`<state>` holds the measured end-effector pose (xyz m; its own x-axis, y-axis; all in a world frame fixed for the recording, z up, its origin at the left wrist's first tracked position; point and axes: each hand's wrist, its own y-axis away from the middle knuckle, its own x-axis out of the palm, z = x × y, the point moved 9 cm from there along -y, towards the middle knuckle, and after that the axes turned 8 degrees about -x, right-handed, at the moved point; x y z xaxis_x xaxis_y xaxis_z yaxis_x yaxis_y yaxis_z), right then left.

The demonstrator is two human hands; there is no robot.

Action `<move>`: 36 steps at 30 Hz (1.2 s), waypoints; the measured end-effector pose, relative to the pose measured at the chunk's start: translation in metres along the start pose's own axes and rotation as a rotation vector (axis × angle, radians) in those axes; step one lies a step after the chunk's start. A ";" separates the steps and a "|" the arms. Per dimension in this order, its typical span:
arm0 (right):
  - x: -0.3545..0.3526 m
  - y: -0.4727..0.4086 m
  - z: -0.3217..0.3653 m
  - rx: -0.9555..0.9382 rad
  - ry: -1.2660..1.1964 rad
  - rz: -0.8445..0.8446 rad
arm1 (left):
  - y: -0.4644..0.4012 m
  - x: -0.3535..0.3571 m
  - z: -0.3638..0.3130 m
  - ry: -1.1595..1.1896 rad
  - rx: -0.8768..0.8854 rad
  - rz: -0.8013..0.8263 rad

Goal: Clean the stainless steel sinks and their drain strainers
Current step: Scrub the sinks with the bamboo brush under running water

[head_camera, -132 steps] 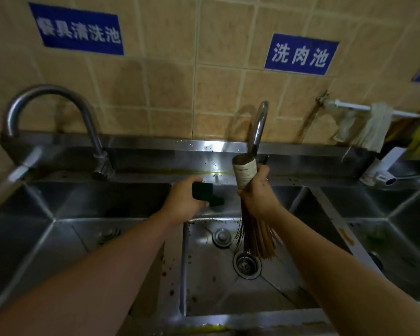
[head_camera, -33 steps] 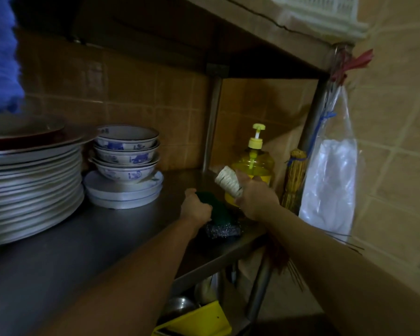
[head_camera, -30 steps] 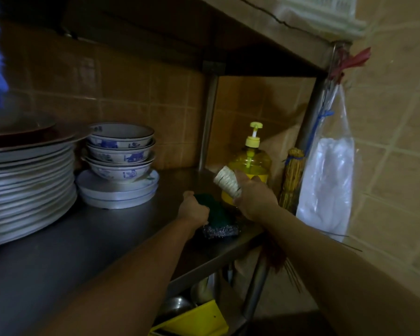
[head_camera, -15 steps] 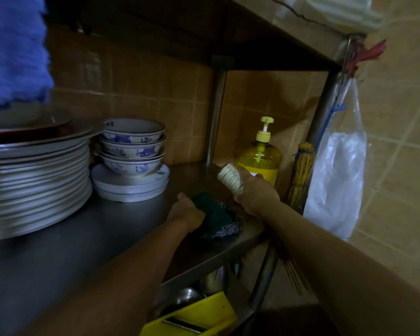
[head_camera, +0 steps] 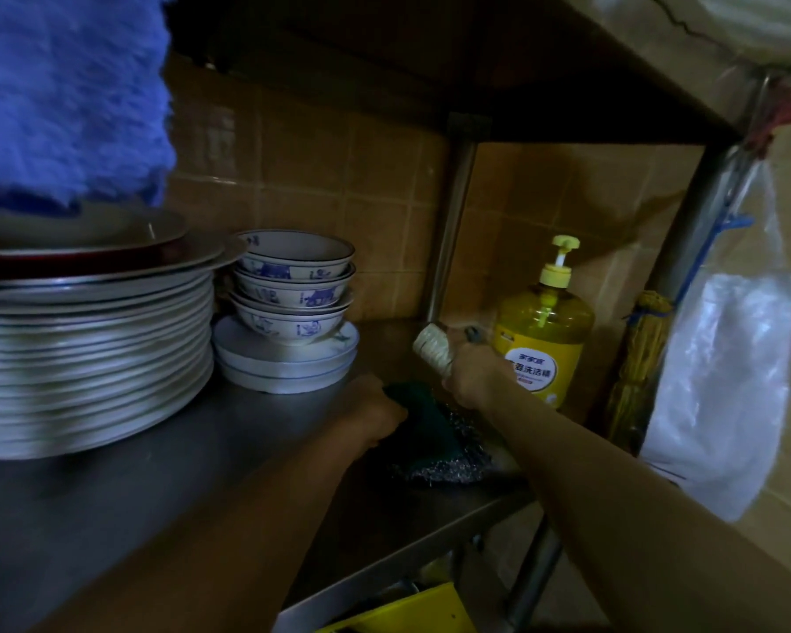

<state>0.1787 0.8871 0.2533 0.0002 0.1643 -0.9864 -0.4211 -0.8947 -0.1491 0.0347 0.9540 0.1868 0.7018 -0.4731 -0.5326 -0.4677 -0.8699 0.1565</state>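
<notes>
Right now the left hand (head_camera: 375,411) rests on the steel shelf (head_camera: 165,477) with its fingers curled onto the near edge of the green pad (head_camera: 423,427), which lies flat on a wad of steel wool (head_camera: 448,466) just behind the shelf's front lip; whether the hand grips the pad or only presses it cannot be told in this dim light. The right hand (head_camera: 473,381) is wrapped tight round the bound handle of the brush (head_camera: 432,347), whose wrapped end points up and to the left, so its long axis slants down and to the right toward the shelf edge; the bristle end is hidden behind the forearm. The soap bottle (head_camera: 542,333) stands upright just behind and to the right of that fist, near the shelf's back corner, pump on top. So the bottle lies closer to the right hand, but that hand is full; the left is across the pad from it. Sinks and strainers are out of view, so cleaning looks paused here, likely for soap or for putting tools down.
</notes>
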 end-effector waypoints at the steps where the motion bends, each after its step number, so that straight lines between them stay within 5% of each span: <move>1: 0.004 -0.004 -0.002 0.002 -0.008 0.012 | -0.001 -0.001 -0.002 -0.020 0.016 0.001; 25: 0.043 -0.011 -0.018 -0.071 0.026 0.016 | 0.004 -0.009 -0.015 -0.061 0.067 -0.053; 36: -0.015 0.050 0.006 -0.128 -0.145 -0.111 | 0.038 -0.015 -0.033 -0.037 0.118 -0.044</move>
<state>0.1522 0.8429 0.2611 -0.0942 0.3141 -0.9447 -0.3068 -0.9119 -0.2726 0.0239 0.9233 0.2288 0.7036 -0.4278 -0.5674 -0.4988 -0.8660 0.0345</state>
